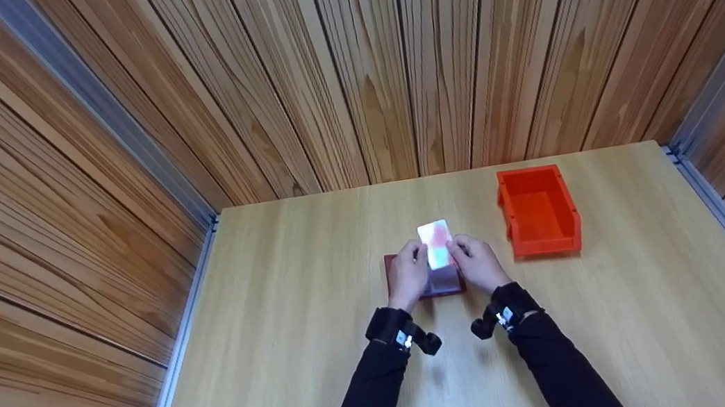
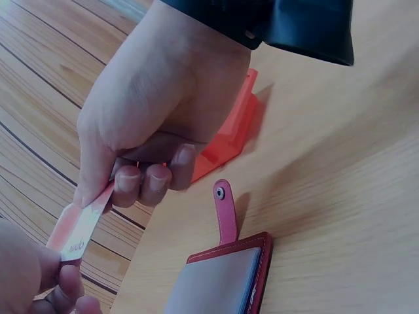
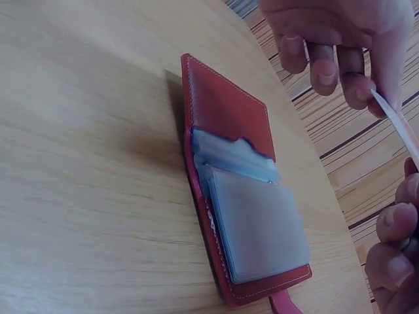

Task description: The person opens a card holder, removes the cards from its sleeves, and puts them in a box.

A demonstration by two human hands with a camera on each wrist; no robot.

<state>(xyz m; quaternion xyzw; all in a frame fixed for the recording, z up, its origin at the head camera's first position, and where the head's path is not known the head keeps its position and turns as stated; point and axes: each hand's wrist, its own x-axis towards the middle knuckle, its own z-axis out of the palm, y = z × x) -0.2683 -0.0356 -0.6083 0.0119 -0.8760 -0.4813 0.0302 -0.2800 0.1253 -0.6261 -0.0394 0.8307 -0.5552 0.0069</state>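
Both hands hold a small white-and-pink card (image 1: 436, 239) above the table. My left hand (image 1: 408, 274) pinches one side of it, and my right hand (image 1: 479, 264) pinches the other. Below them a red card wallet (image 3: 229, 108) lies spread open on the table, its clear plastic sleeves (image 3: 262, 222) showing. In the left wrist view, the wallet's pink snap strap (image 2: 226, 216) sticks out past its edge. The card (image 2: 82, 229) shows pink areas and small print there, too small to read. From the right wrist the card (image 3: 400, 131) is seen nearly edge-on.
An orange-red plastic bin (image 1: 547, 246) stands on the table to the right of the hands. Wood-plank walls (image 1: 380, 68) rise behind and at both sides of the light wooden table (image 1: 294, 324). Metal rails (image 1: 176, 354) run along the table's sides.
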